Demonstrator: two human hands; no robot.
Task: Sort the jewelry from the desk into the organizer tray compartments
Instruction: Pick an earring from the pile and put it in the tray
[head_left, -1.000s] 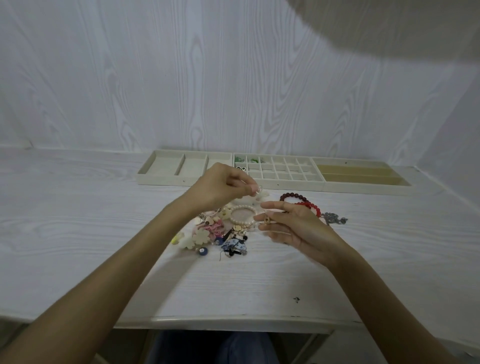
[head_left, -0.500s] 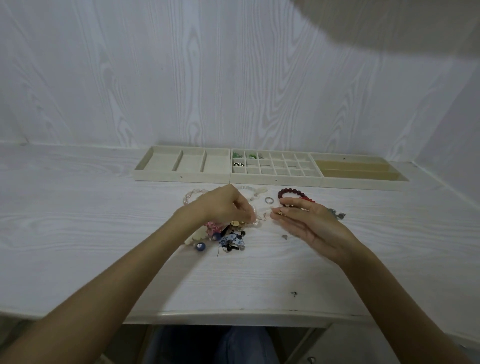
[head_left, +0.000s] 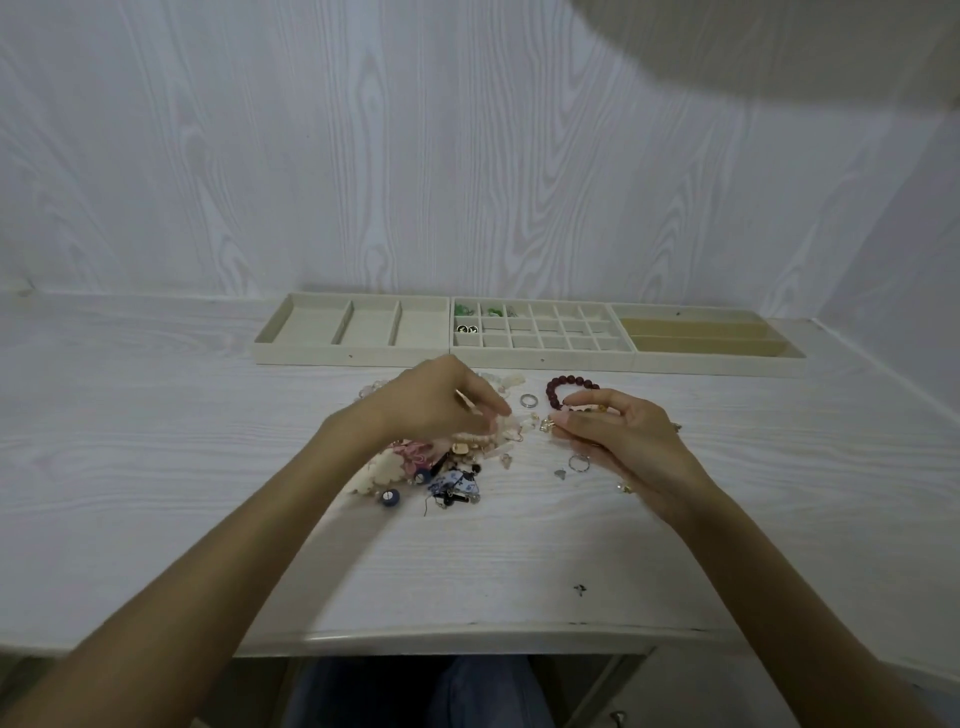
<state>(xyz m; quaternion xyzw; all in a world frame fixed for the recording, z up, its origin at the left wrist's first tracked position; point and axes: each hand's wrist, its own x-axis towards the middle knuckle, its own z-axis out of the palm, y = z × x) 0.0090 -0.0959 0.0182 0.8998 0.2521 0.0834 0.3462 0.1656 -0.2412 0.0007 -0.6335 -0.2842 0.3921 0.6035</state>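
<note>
The cream organizer tray (head_left: 363, 357) lies along the wall; a few cells of its middle grid (head_left: 540, 340) hold green pieces (head_left: 462, 310) and black studs (head_left: 466, 328). A jewelry pile (head_left: 447, 475) sits mid-desk. My left hand (head_left: 441, 405) hovers over the pile's far side with fingers curled down; it is blurred, so any hold is unclear. My right hand (head_left: 623, 441) lies palm-left beside it, with a small gold piece (head_left: 544, 425) pinched at its fingertips. A dark red bead bracelet (head_left: 557, 387) and a silver ring (head_left: 528, 400) lie just beyond.
Another ring (head_left: 578, 462), a grey charm (head_left: 560, 473) and a gold bit (head_left: 626, 487) lie near my right palm. A blue bead (head_left: 389, 497) sits at the pile's near edge. The tray's right section (head_left: 701, 332) has long tan slots. The desk's front edge (head_left: 467, 635) is close.
My left hand came down from near the tray onto the pile. My right hand drifted slightly right and away with the gold piece. The view also shifted a little.
</note>
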